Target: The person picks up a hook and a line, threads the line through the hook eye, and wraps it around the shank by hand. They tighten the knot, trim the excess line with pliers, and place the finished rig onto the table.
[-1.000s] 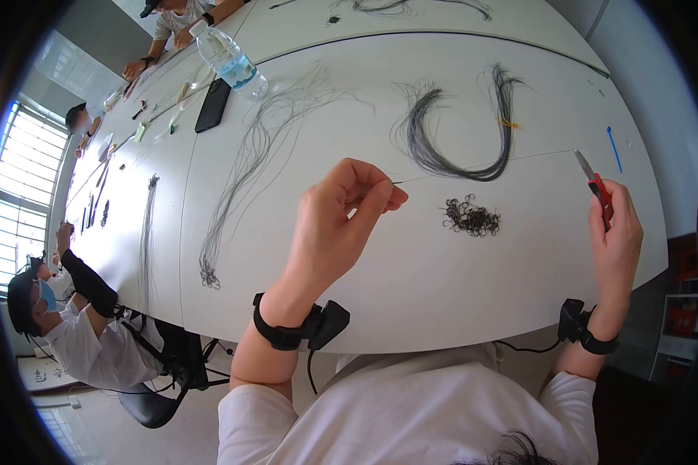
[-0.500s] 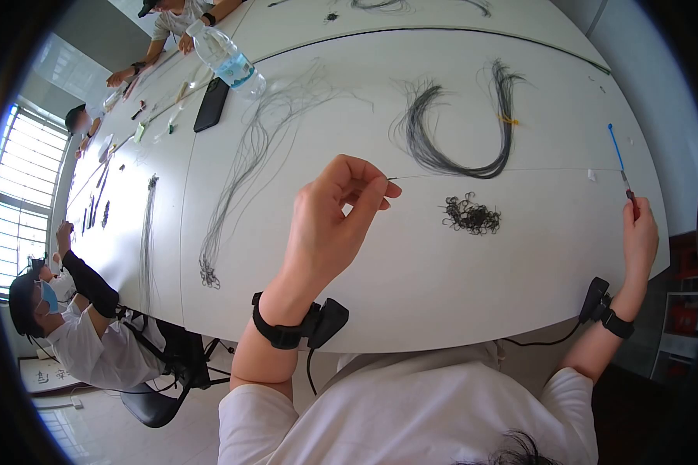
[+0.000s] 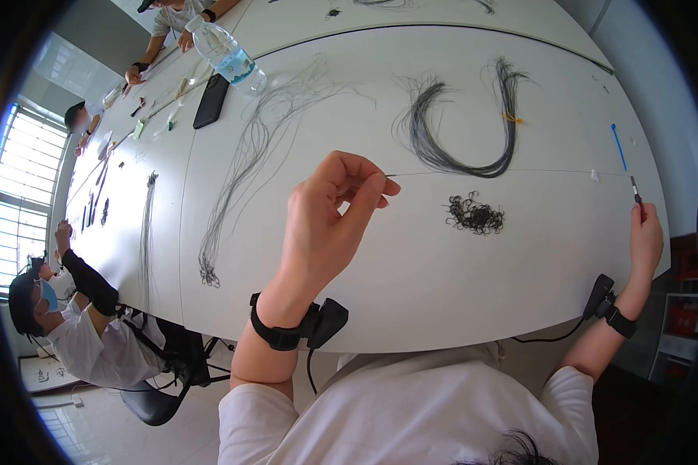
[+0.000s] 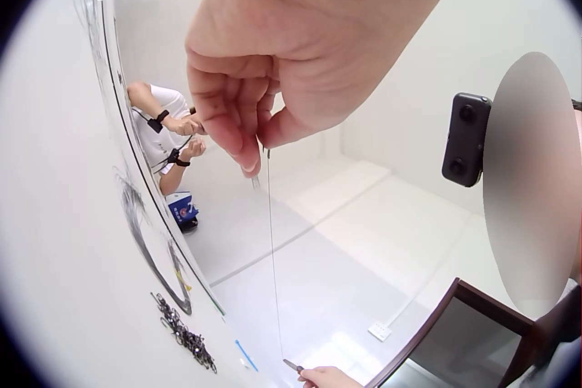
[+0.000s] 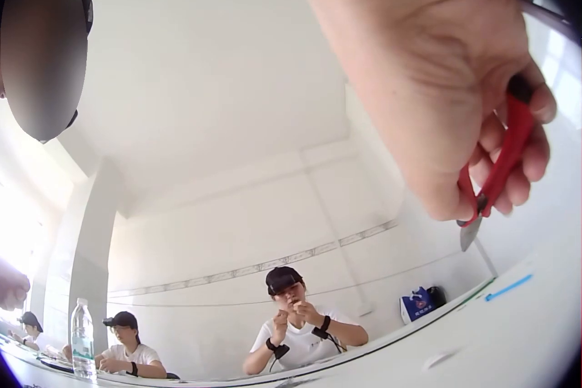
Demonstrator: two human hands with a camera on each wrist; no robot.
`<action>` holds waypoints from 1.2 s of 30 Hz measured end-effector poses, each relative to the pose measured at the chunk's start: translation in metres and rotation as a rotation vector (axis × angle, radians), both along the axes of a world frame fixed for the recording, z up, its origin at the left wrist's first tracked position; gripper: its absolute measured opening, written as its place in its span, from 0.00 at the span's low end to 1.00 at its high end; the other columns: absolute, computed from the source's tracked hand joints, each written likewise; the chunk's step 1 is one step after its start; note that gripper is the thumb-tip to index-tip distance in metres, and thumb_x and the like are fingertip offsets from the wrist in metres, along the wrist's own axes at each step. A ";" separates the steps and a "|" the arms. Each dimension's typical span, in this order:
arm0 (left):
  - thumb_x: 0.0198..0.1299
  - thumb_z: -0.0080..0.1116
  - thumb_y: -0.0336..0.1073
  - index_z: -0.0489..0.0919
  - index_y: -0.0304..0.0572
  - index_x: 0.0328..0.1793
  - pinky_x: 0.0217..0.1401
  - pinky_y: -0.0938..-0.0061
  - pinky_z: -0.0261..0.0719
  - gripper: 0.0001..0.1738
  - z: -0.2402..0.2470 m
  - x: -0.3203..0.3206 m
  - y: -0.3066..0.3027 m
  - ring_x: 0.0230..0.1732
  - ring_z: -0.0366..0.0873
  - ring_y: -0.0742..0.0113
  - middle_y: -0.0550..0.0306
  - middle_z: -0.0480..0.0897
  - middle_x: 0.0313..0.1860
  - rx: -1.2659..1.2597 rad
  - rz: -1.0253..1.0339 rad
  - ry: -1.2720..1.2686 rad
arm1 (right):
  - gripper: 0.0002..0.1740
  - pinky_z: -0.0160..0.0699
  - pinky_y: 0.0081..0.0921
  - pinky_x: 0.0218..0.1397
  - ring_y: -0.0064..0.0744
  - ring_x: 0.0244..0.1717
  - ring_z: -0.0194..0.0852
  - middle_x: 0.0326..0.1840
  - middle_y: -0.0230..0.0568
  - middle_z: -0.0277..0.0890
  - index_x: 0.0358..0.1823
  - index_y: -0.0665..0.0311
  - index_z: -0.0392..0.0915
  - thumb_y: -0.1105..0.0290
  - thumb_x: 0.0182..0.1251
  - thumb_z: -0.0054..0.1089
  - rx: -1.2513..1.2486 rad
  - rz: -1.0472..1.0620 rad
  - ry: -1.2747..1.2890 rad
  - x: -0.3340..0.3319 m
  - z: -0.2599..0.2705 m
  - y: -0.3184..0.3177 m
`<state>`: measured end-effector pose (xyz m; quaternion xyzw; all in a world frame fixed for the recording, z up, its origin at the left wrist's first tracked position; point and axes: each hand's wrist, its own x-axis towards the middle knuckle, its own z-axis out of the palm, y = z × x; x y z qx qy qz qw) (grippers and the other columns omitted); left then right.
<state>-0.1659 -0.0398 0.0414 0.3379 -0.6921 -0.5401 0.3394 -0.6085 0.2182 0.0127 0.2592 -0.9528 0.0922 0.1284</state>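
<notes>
My left hand (image 3: pixel 333 205) pinches a small dark piece (image 3: pixel 391 176) between thumb and fingers, above the table's middle. From it a thin line (image 3: pixel 551 170) runs nearly straight to the right, toward the tip of the scissors (image 5: pixel 505 156). These have red and black handles, and my right hand (image 3: pixel 646 240) grips them at the table's right side; in the head view their blades point away from me. Below the line lies a heap of small dark hook-like pieces (image 3: pixel 473 213). A U-shaped bundle of grey strands (image 3: pixel 457 164) with a yellow tie lies just beyond.
Loose long strands (image 3: pixel 240 163) spread over the table left of my left hand. Behind them are a phone (image 3: pixel 211 101) and a water bottle (image 3: pixel 236 66). A blue stick (image 3: pixel 619 147) lies near the scissors, a white scrap (image 3: pixel 595 176) beside it. Other people sit around the table.
My right hand has moved right with the scissors, mostly in the first half second, and turned their blades. My left hand, still pinching the dark piece, has shifted slightly left and away from me.
</notes>
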 end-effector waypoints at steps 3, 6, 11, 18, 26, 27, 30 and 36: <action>0.72 0.55 0.27 0.77 0.32 0.45 0.46 0.79 0.81 0.04 -0.001 0.001 -0.001 0.39 0.82 0.75 0.52 0.86 0.38 -0.004 0.000 -0.003 | 0.19 0.74 0.44 0.43 0.54 0.41 0.81 0.38 0.50 0.82 0.47 0.63 0.77 0.54 0.76 0.48 0.011 -0.004 0.004 -0.001 0.000 0.001; 0.72 0.55 0.28 0.77 0.32 0.45 0.45 0.79 0.81 0.04 0.000 0.001 -0.001 0.39 0.82 0.74 0.53 0.86 0.38 -0.011 -0.006 -0.005 | 0.19 0.74 0.45 0.43 0.55 0.41 0.81 0.38 0.50 0.82 0.47 0.63 0.77 0.54 0.76 0.48 0.031 -0.016 -0.009 -0.001 0.001 0.002; 0.72 0.55 0.28 0.77 0.32 0.46 0.44 0.79 0.80 0.05 0.001 0.001 0.001 0.38 0.81 0.75 0.54 0.86 0.37 -0.012 -0.007 0.002 | 0.18 0.74 0.43 0.43 0.54 0.40 0.81 0.37 0.51 0.82 0.47 0.64 0.77 0.55 0.76 0.49 0.034 -0.025 -0.014 0.001 0.000 0.004; 0.75 0.54 0.35 0.77 0.39 0.46 0.44 0.79 0.76 0.07 0.005 0.004 -0.003 0.37 0.76 0.76 0.59 0.81 0.36 0.259 -0.070 0.235 | 0.13 0.73 0.34 0.45 0.42 0.38 0.75 0.38 0.46 0.78 0.48 0.66 0.74 0.63 0.75 0.54 -0.069 0.273 -0.311 0.049 0.017 -0.006; 0.77 0.47 0.34 0.75 0.43 0.49 0.43 0.80 0.74 0.06 0.001 0.008 -0.010 0.38 0.70 0.77 0.66 0.74 0.35 0.587 -0.212 0.470 | 0.10 0.72 0.40 0.51 0.47 0.46 0.75 0.45 0.45 0.76 0.49 0.66 0.72 0.68 0.74 0.54 -0.019 0.357 0.065 0.075 0.022 -0.019; 0.77 0.47 0.34 0.74 0.43 0.49 0.43 0.80 0.74 0.06 0.001 0.008 -0.010 0.38 0.70 0.77 0.66 0.74 0.35 0.608 -0.215 0.490 | 0.11 0.72 0.44 0.52 0.50 0.48 0.76 0.45 0.47 0.76 0.48 0.65 0.73 0.65 0.74 0.54 0.045 0.284 0.087 0.067 0.021 -0.015; 0.77 0.47 0.34 0.74 0.43 0.49 0.43 0.81 0.74 0.06 0.001 0.009 -0.011 0.37 0.70 0.77 0.65 0.74 0.35 0.621 -0.210 0.520 | 0.14 0.73 0.45 0.52 0.50 0.50 0.77 0.46 0.47 0.77 0.49 0.65 0.73 0.60 0.75 0.53 0.232 0.096 -0.010 0.041 0.013 0.004; 0.77 0.48 0.34 0.75 0.42 0.46 0.42 0.81 0.73 0.06 0.001 0.009 -0.012 0.36 0.71 0.77 0.64 0.75 0.34 0.556 -0.162 0.500 | 0.15 0.76 0.44 0.53 0.50 0.53 0.78 0.49 0.46 0.78 0.51 0.64 0.73 0.59 0.77 0.51 0.360 -0.218 -0.036 -0.019 -0.004 0.043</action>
